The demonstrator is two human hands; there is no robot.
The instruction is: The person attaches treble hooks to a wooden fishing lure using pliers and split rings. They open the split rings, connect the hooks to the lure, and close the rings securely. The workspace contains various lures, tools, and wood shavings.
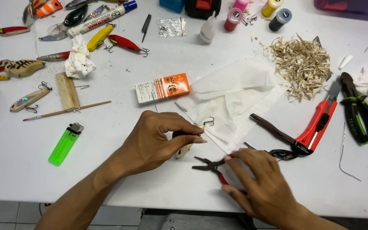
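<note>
Head | left hand (pixel 156 138) fingers pinch lure (pixel 188 148) | right hand (pixel 260 187) grips pliers (pixel 211 167), tips pointing left

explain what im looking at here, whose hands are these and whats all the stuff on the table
This is one picture from a camera worn on a person's head, looking down at their own two bare hands over a white table. The left hand pinches a small pale wooden lure body with a hook at its end. The right hand rests on small red-handled pliers lying on the table, jaws open. Around them lie a white tissue, a green lighter, an orange and white box, a red utility knife, green-handled cutters, a heap of wood shavings, small paint bottles and painted fishing lures at the top left.
</note>
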